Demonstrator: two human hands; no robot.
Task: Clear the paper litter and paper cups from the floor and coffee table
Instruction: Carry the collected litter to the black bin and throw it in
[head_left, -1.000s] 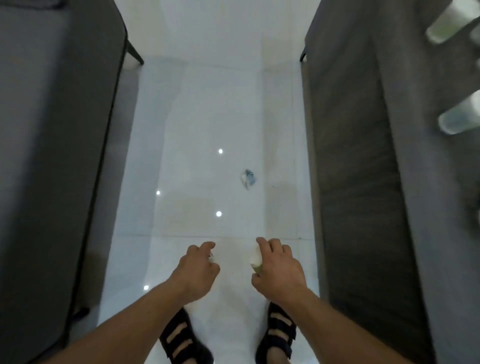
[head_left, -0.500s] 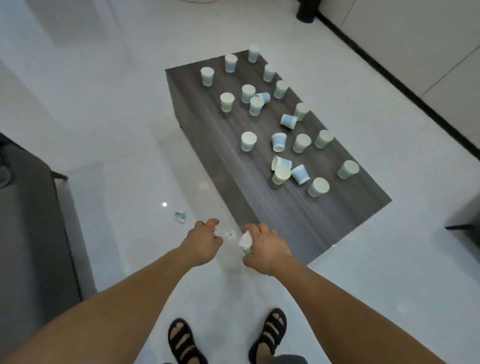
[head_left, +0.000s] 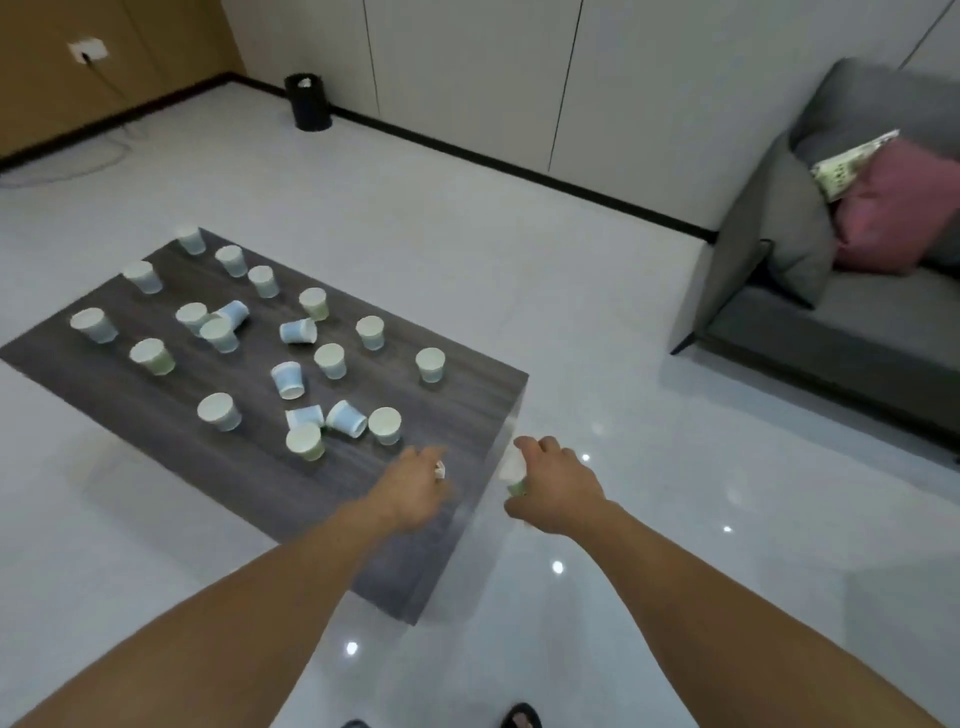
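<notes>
a person's left hand (head_left: 413, 488) hovers above the near corner of a dark wood coffee table (head_left: 467, 405), fingers curled shut on a small white paper scrap (head_left: 440, 471) that shows at the thumb side of the fist. just beside it, past the table's edge and over the glossy white floor (head_left: 467, 260), the right hand (head_left: 561, 486) grips a paper cup (head_left: 511, 475), white above and green at the base; the cup sits at the hand's inner side with the fingers curled over it from above. both bare forearms reach forward side by side, backs of the hands up, the hands near but not touching. ahead of the left hand, twenty more scattered cups (head_left: 330, 360) cover the tabletop, most standing, several blue ones tipped on their sides. a black bin (head_left: 308, 101) stands against the far wall, well apart from the table, and a grey sofa (head_left: 831, 332) with a pink cushion (head_left: 893, 208) sits to the right.
</notes>
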